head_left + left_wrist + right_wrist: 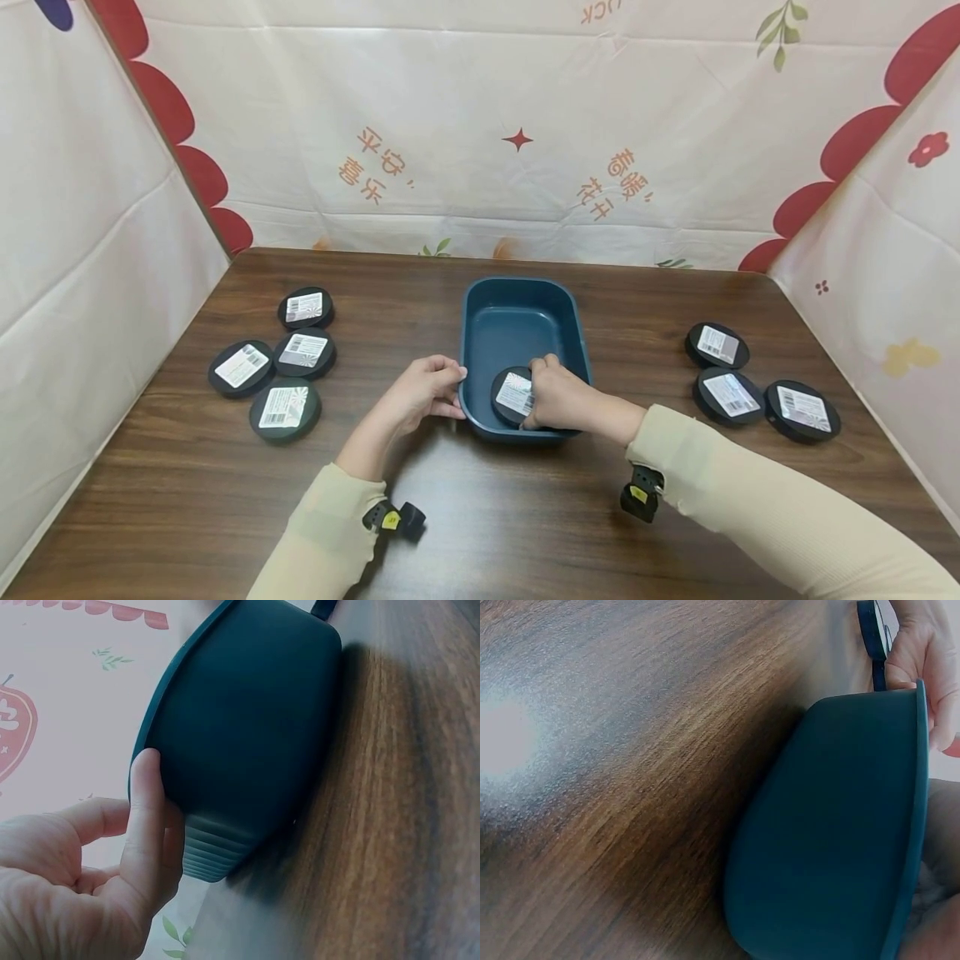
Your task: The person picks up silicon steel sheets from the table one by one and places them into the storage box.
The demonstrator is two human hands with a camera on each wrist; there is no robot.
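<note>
A dark teal plastic basin stands at the middle of the table. My left hand grips its left rim, the thumb on top and the other fingers outside; the left wrist view also shows the basin wall beside the fingers. Inside the near end lies a flat black round disc with a white barcode label, partly covered by my right hand. That hand reaches down over the near right rim, thumb and fingers curled. Dark edge shows under the palm, and I cannot tell whether it belongs to a second disc.
Several similar labelled discs lie at the left, including a back one and a front one. Three more, one of them the rightmost disc, lie at the right. A printed cloth hangs behind and beside the wooden table.
</note>
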